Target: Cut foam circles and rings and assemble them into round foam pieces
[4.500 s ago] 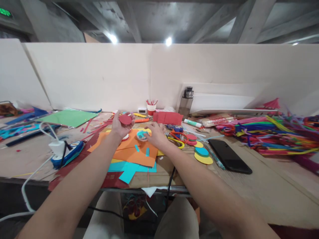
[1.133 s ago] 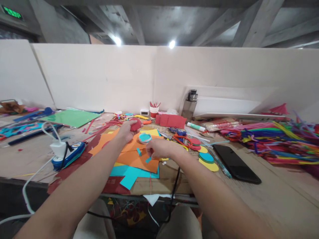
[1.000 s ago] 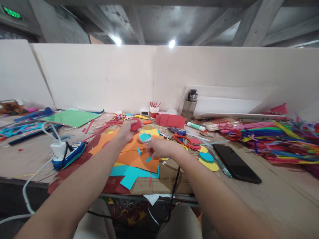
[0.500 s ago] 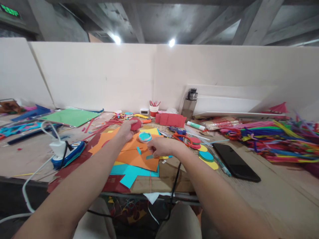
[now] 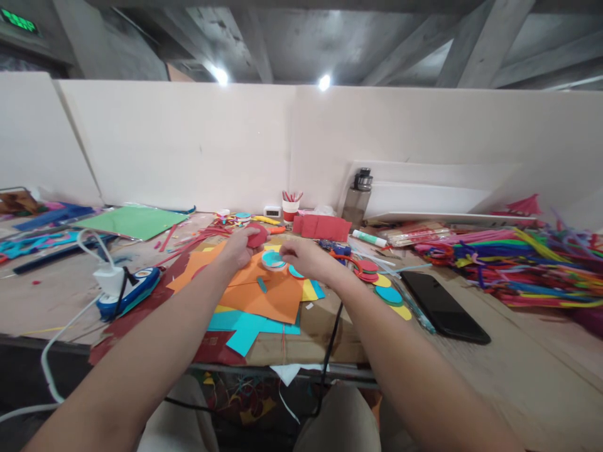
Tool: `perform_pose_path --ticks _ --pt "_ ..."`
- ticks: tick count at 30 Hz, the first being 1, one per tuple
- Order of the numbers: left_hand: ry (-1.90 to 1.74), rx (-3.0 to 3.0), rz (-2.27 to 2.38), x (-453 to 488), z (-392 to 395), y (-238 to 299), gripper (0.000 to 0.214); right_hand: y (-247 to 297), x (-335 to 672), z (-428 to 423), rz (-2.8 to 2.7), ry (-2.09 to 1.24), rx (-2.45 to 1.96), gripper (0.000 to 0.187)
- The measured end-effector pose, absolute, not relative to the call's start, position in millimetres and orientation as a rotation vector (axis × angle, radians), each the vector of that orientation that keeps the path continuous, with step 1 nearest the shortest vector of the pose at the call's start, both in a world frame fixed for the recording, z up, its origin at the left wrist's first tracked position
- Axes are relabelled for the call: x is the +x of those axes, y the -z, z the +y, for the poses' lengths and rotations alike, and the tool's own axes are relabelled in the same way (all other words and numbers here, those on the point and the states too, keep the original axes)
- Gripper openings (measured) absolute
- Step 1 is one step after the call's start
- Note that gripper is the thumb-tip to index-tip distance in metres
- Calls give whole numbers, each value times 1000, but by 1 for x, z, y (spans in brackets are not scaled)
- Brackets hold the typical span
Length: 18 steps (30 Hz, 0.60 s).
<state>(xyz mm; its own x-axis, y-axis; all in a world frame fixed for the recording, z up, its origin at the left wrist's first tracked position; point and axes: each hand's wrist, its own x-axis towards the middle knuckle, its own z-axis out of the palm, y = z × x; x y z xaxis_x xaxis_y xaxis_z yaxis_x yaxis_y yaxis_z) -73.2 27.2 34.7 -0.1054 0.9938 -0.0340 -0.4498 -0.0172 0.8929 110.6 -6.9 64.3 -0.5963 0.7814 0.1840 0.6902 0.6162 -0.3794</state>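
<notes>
My left hand [image 5: 240, 248] is closed around a red paper disc [image 5: 257, 235], held just above the orange paper sheets [image 5: 268, 295]. My right hand [image 5: 304, 258] hovers to the right of it with thumb and forefinger pinched together over a teal-topped white roll [image 5: 272, 260]; what the pinch holds is too small to make out. A short teal strip [image 5: 260, 284] lies on the orange sheet below the roll. Teal paper [image 5: 245, 329] pokes out under the orange sheets near the table's front edge.
A black phone [image 5: 443, 298] lies right of my right arm, beside red, teal and yellow discs [image 5: 389, 295] and red scissors [image 5: 346, 258]. Coloured pipe cleaners [image 5: 509, 263] fill the right. A blue power strip with white charger [image 5: 122, 285] and green sheet [image 5: 132, 221] are left. A bottle [image 5: 355, 194] stands at the back.
My right hand lifted from the front part of the orange sheet and moved back toward the teal-topped roll, pinched. The teal strip it was on is gone from there. My left hand kept the red disc.
</notes>
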Motion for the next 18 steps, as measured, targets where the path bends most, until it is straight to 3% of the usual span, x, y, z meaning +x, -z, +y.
perform_pose_path --ticks 6,18 --pt "-1336 989 823 -68 24 -33 20 -58 113 8 -1977 -564 -1173 12" --pt "-1238 1159 811 -54 16 -29 37 -42 110 16 -1921 -579 -1200 15"
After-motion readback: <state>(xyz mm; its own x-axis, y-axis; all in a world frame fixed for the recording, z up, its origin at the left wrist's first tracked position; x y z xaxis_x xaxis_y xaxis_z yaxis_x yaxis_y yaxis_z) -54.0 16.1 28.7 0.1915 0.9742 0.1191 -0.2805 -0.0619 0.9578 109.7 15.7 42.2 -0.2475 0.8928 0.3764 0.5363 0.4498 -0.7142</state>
